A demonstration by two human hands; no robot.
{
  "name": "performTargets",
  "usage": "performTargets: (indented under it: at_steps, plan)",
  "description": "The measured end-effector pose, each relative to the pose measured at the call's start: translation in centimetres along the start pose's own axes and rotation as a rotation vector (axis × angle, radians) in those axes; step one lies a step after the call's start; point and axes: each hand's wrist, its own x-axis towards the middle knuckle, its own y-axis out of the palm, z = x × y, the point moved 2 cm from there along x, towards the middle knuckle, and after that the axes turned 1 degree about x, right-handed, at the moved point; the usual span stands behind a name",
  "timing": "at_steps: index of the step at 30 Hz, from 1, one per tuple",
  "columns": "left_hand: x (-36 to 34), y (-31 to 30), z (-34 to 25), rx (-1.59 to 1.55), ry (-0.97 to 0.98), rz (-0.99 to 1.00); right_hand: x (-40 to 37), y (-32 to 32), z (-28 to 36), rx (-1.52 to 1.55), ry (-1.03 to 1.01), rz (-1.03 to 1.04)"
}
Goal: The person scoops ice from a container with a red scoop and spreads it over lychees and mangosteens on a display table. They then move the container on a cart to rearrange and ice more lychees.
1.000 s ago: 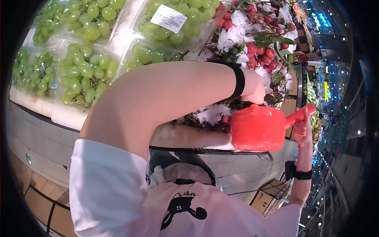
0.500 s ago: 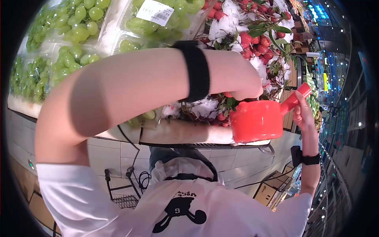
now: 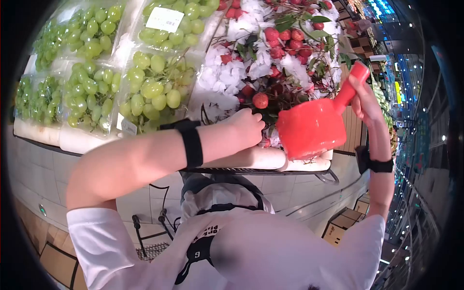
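My right hand [image 3: 366, 100] grips the upright handle of a red plastic scoop [image 3: 313, 128], held over the front right part of the lychee display. My left hand [image 3: 245, 128] is low over the front of the display, just left of the scoop and apart from it. Its fingers are curled closed, and whatever they may hold is hidden. Red lychees [image 3: 295, 42] on leafy stems lie among white crushed ice [image 3: 224, 72] beyond both hands. One loose lychee [image 3: 260, 100] sits just past my left hand. The inside of the scoop is not visible.
Clear packs of green grapes [image 3: 154, 92] lie on the left of the display. A pale padded edge [image 3: 261, 158] runs along its front. Below are a cart [image 3: 152, 249] and cardboard boxes [image 3: 342, 224] on the tiled floor. A black strap circles each forearm.
My left hand has drawn back leftward from behind the scoop, uncovering grapes and lychees. The scoop stays in my right hand, slightly more tilted. The view has shifted a little.
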Motion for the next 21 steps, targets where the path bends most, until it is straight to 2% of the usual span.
performTargets:
  at_steps: [2,4,7,8,10,12,14,16,19,21]
  plan:
    - [0.0,-0.2,-1.0,0.048,-0.106,-0.143,0.1,1.8,0.8,0.123,0.024,0.047]
    - [0.5,-0.2,-1.9,0.084,-0.088,-0.042,0.1,3.5,0.2,0.071,0.03,0.169]
    - [1.0,0.9,-2.3,0.098,-0.109,-0.165,2.0,0.4,-0.9,0.233,-0.045,0.116]
    - [1.1,0.5,-2.1,0.092,-0.122,-0.169,2.4,-0.1,-1.6,0.228,-0.052,0.055]
    - [1.3,-0.5,-1.8,0.049,-0.12,-0.092,4.3,-0.8,-4.0,0.197,0.068,-0.01]
    - [1.8,-0.5,-2.0,0.017,-0.15,-0.112,5.7,-2.0,-5.1,0.236,0.043,0.03]
    - [2.0,-0.9,-2.4,0.022,-0.187,-0.094,6.3,-2.5,-5.1,0.573,0.004,0.126]
    - [2.1,-1.0,-2.7,-0.034,-0.249,-0.15,6.9,-2.2,-6.6,0.658,0.046,0.102]
    - [2.7,-1.8,-2.8,-0.076,-0.297,-0.144,5.9,-3.4,-5.6,0.765,-0.018,0.181]
    - [3.4,-2.2,-3.0,-0.359,-0.472,-0.042,6.4,-2.6,-5.9,0.788,-0.021,0.214]
